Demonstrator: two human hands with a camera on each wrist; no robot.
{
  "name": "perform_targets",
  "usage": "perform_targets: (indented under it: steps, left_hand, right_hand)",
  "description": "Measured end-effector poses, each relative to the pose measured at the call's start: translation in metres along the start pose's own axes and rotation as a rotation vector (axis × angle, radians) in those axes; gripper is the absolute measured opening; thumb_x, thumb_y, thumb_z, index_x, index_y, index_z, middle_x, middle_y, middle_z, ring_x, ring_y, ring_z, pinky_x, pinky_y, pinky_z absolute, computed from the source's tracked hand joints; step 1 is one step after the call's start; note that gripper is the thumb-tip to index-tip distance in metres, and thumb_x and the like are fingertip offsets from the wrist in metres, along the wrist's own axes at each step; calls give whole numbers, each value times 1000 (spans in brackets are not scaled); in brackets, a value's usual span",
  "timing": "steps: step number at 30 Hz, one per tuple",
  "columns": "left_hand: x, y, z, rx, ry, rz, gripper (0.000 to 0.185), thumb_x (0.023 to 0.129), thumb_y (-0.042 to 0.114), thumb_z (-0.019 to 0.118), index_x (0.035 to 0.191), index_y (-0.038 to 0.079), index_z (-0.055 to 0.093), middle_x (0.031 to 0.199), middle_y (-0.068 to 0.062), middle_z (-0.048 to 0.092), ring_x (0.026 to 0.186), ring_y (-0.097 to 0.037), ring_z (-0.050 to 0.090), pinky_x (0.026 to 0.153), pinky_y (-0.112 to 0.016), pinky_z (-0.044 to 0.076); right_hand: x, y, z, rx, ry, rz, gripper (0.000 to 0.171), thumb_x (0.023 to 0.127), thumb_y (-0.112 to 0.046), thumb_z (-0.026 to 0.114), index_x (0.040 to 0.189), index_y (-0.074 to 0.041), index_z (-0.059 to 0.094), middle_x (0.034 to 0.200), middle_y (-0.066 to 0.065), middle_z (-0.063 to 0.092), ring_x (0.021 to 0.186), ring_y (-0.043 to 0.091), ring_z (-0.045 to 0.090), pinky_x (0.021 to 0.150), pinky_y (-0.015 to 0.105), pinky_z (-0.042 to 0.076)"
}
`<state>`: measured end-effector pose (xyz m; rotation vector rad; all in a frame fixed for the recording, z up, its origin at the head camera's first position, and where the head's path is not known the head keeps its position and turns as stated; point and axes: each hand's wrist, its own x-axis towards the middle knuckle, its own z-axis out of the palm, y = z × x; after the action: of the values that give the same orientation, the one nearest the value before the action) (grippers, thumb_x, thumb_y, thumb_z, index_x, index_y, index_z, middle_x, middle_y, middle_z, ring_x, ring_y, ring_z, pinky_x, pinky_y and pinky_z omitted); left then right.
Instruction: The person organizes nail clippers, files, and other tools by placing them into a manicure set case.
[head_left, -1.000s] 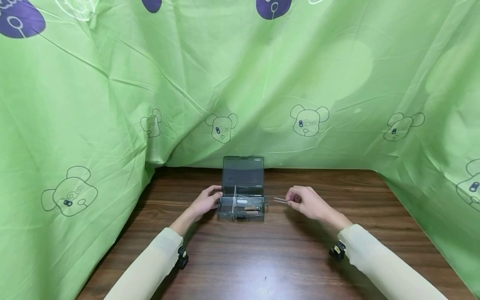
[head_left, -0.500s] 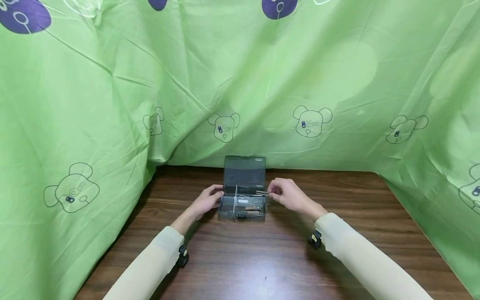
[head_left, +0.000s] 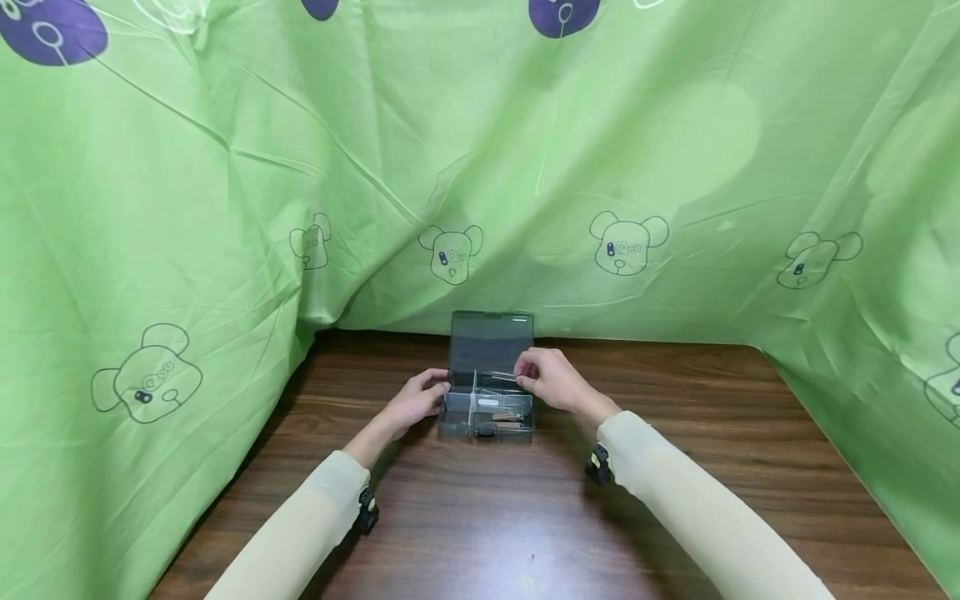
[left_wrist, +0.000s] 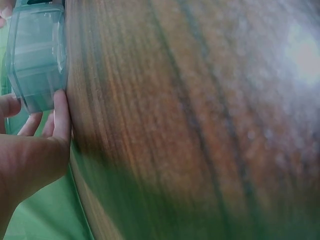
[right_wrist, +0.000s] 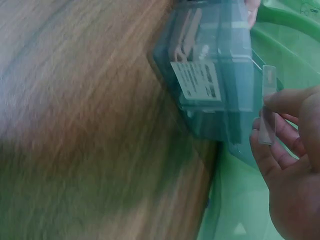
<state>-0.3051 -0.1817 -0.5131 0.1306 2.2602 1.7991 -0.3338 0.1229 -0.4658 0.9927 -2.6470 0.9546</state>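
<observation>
A smoky clear plastic compartment box [head_left: 456,432] stands on the table with its lid [head_left: 491,340] raised at the back. My left hand [head_left: 414,404] holds the box's left end, thumb at the upper edge and fingers against the end wall in the left wrist view. My right hand [head_left: 553,379] pinches a small clear flat strip [right_wrist: 268,80] between thumb and fingers, above the box's rear right part. Inside the front right compartment lies a nail clipper [head_left: 507,416]. A white oval piece [head_left: 487,402] shows in the compartment behind it.
A printed label [right_wrist: 196,81] is on the box's right side. Green cloth [head_left: 525,167] with bear drawings hangs behind and at both sides of the brown wooden table [head_left: 480,517]. Light glares off the table's front.
My right hand has moved left with the clear strip, from beside the box to above its rear right part. The left hand has stayed at the box's left end.
</observation>
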Motion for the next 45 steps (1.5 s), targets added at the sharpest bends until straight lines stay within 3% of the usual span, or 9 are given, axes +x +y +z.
perform_targets:
  steps: [13, 23, 33, 39, 45]
  left_hand:
    - [0, -2, 1, -6, -4, -3, 46, 113, 17, 52, 156, 3, 46, 144, -24, 54, 135, -37, 55, 112, -55, 49]
    - [-5, 1, 5, -18, -5, -1, 47, 112, 16, 53, 156, 2, 45, 146, -25, 54, 135, -37, 57, 111, -53, 50]
    - [1, 1, 8, -13, -22, 9, 46, 112, 17, 53, 156, 3, 45, 146, -24, 54, 136, -38, 55, 111, -54, 50]
    - [6, -2, 8, -29, -25, -5, 47, 112, 15, 54, 156, 2, 46, 144, -24, 55, 135, -37, 56, 111, -54, 50]
    - [4, 0, 3, -56, -1, -46, 47, 111, 16, 56, 155, 3, 47, 145, -24, 55, 133, -37, 57, 111, -55, 51]
  right_hand:
    - [8, -8, 20, -7, -31, 35, 14, 91, -1, 78, 86, -12, 71, 82, -4, 64, 76, 10, 59, 70, 28, 54]
    - [5, -10, 24, -12, -52, 63, 12, 94, -3, 77, 87, -12, 72, 83, -5, 65, 77, 10, 60, 71, 28, 55]
    - [2, -7, 22, 0, -54, 106, 7, 94, -3, 76, 92, -9, 73, 86, -3, 67, 79, 12, 62, 74, 30, 56]
    - [-3, -8, 19, -3, -30, 44, 9, 91, -1, 79, 97, -3, 73, 89, 2, 68, 81, 14, 64, 74, 30, 58]
    - [-13, -23, -2, -29, -80, -40, 17, 93, -8, 81, 107, -3, 73, 98, 6, 71, 89, 22, 69, 82, 35, 60]
